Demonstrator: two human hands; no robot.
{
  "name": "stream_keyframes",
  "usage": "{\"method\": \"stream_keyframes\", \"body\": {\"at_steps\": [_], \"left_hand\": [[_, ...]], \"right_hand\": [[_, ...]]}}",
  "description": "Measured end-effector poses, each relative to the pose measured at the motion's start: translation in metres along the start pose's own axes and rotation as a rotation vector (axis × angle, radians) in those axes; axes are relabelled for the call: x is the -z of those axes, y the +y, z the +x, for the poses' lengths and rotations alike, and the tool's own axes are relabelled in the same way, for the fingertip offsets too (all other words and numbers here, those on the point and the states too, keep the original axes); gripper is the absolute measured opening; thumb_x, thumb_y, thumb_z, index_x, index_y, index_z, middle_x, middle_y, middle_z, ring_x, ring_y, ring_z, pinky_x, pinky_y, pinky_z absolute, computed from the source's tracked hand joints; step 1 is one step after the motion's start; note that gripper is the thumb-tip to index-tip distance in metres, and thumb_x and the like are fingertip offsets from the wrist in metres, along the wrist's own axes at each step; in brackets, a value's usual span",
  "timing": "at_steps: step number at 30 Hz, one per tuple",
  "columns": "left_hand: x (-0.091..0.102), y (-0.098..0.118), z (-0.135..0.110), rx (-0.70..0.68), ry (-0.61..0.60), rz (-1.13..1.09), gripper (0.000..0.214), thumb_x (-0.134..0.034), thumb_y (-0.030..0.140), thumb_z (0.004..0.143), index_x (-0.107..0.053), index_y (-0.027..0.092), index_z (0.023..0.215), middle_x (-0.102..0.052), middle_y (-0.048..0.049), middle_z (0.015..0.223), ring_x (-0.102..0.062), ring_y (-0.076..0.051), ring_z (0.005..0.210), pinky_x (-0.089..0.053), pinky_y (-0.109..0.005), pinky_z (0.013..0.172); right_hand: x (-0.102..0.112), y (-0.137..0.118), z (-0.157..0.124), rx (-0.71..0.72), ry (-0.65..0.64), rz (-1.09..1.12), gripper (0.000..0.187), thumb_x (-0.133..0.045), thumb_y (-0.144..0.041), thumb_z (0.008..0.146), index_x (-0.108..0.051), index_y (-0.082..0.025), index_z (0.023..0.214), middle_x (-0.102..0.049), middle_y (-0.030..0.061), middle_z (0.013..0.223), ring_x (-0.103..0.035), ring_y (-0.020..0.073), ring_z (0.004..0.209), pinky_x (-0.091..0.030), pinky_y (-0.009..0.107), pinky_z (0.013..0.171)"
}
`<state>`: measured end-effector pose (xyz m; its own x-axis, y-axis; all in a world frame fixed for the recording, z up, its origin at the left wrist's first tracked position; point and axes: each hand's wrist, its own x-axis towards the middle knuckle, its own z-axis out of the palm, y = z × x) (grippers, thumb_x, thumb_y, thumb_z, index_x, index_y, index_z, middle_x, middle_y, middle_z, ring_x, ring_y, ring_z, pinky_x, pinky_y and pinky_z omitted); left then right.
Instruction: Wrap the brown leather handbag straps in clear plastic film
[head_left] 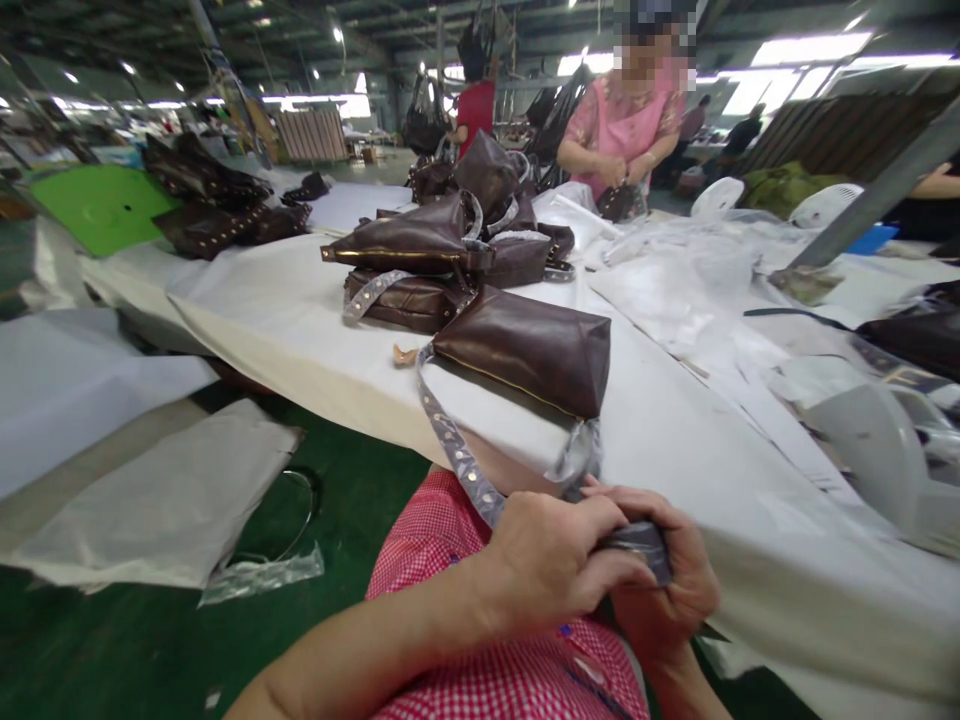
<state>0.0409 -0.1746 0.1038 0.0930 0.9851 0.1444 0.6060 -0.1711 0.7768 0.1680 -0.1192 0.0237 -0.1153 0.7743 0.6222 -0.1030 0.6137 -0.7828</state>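
Note:
A dark brown leather bag (525,345) with a gold zip lies at the table's front edge. Its studded strap (461,460), wrapped in clear plastic, loops off the table down to my hands. My left hand (551,550) is closed around the strap, thumb and fingers pinching it. On the other side my right hand (667,575) curls about the same wrapped section, which shows grey between the two hands. Plastic film (581,450) bunches where the strap meets the bag's right end. The fingertips are partly hidden.
More brown bags (420,235) are piled just behind. Further studded bags (217,205) lie at the left beside a green panel (97,205). Plastic sheets (690,270) and a grey-white machine part (877,450) cover the right. A person in pink (626,125) handles a bag across the white table (675,450).

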Motion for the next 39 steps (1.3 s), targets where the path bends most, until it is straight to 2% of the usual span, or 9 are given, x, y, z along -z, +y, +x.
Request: {"method": "stream_keyframes", "body": {"at_steps": [5, 10, 16, 19, 23, 25, 27, 32, 39], "left_hand": [[0.018, -0.018, 0.004, -0.039, -0.191, -0.309, 0.013, -0.06, 0.025, 0.088, -0.065, 0.019, 0.099, -0.064, 0.0014, 0.08, -0.06, -0.013, 0.07, -0.044, -0.021, 0.066], [0.018, -0.051, 0.015, -0.129, -0.309, -0.423, 0.019, -0.057, 0.026, 0.088, -0.062, 0.017, 0.105, -0.061, -0.0021, 0.095, -0.057, -0.015, 0.086, -0.045, -0.025, 0.08], [0.009, -0.065, 0.029, -0.169, -0.279, -0.39, 0.014, -0.055, 0.029, 0.089, -0.059, 0.016, 0.089, -0.06, -0.002, 0.083, -0.056, -0.014, 0.075, -0.045, -0.023, 0.069], [0.003, -0.062, 0.029, -0.044, -0.234, -0.452, 0.013, -0.052, 0.028, 0.089, -0.053, 0.017, 0.081, -0.057, 0.001, 0.068, -0.054, -0.012, 0.059, -0.043, -0.021, 0.056], [-0.005, -0.056, 0.028, 0.109, -0.195, -0.547, 0.011, -0.05, 0.027, 0.089, -0.051, 0.018, 0.083, -0.055, 0.003, 0.06, -0.053, -0.011, 0.05, -0.042, -0.019, 0.047], [-0.008, -0.054, 0.028, 0.107, -0.179, -0.566, 0.009, -0.052, 0.025, 0.087, -0.051, 0.018, 0.083, -0.055, 0.0033, 0.06, -0.054, -0.01, 0.05, -0.042, -0.019, 0.047], [-0.008, -0.054, 0.029, 0.116, -0.186, -0.658, 0.01, -0.054, 0.027, 0.087, -0.05, 0.018, 0.089, -0.056, 0.0035, 0.062, -0.055, -0.011, 0.05, -0.043, -0.019, 0.047], [0.001, -0.063, 0.034, 0.135, -0.237, -0.851, 0.03, -0.061, 0.034, 0.083, -0.046, 0.019, 0.104, -0.056, 0.0041, 0.069, -0.053, -0.01, 0.05, -0.043, -0.019, 0.047], [0.012, -0.079, 0.038, -0.046, -0.252, -0.463, 0.014, -0.054, 0.026, 0.083, -0.053, 0.016, 0.073, -0.05, 0.0027, 0.067, -0.047, -0.011, 0.064, -0.038, -0.021, 0.06]], "right_hand": [[-0.012, -0.011, 0.008, -0.117, 0.116, 0.208, 0.019, -0.072, -0.024, 0.075, -0.064, -0.02, 0.092, -0.065, 0.0019, 0.087, -0.065, 0.0216, 0.084, -0.052, 0.049, 0.091], [-0.027, -0.016, 0.015, -0.448, 0.166, 0.47, 0.012, -0.067, -0.02, 0.076, -0.061, -0.023, 0.086, -0.064, -0.0022, 0.079, -0.066, 0.0167, 0.079, -0.054, 0.039, 0.087], [-0.041, -0.001, 0.02, -0.732, 0.256, 0.76, 0.008, -0.059, -0.028, 0.075, -0.054, -0.023, 0.078, -0.061, -0.0044, 0.07, -0.066, 0.015, 0.071, -0.056, 0.032, 0.075], [-0.027, 0.009, 0.022, -0.583, 0.102, 0.436, 0.01, -0.059, -0.025, 0.076, -0.056, -0.023, 0.086, -0.068, 0.0004, 0.083, -0.067, 0.019, 0.08, -0.056, 0.037, 0.079], [0.002, 0.018, 0.034, -0.02, -0.225, -0.221, 0.026, -0.059, -0.015, 0.077, -0.063, -0.022, 0.102, -0.069, 0.0089, 0.111, -0.063, 0.0237, 0.107, -0.049, 0.042, 0.096], [0.011, 0.02, 0.04, 0.156, -0.351, -0.372, 0.025, -0.054, -0.014, 0.081, -0.064, -0.021, 0.103, -0.069, 0.0102, 0.107, -0.064, 0.0229, 0.103, -0.051, 0.039, 0.092], [0.012, 0.02, 0.041, 0.182, -0.358, -0.41, 0.022, -0.054, -0.016, 0.083, -0.064, -0.02, 0.101, -0.07, 0.0096, 0.1, -0.066, 0.0216, 0.093, -0.054, 0.034, 0.081], [-0.006, 0.015, 0.032, -0.179, -0.113, -0.151, 0.017, -0.059, -0.02, 0.077, -0.063, -0.022, 0.094, -0.07, 0.0013, 0.083, -0.065, 0.0162, 0.072, -0.052, 0.026, 0.066], [-0.037, 0.008, 0.027, -0.732, 0.117, 0.573, 0.011, -0.061, -0.023, 0.071, -0.056, -0.023, 0.082, -0.073, 0.0009, 0.08, -0.07, 0.0212, 0.079, -0.055, 0.033, 0.073]]}}
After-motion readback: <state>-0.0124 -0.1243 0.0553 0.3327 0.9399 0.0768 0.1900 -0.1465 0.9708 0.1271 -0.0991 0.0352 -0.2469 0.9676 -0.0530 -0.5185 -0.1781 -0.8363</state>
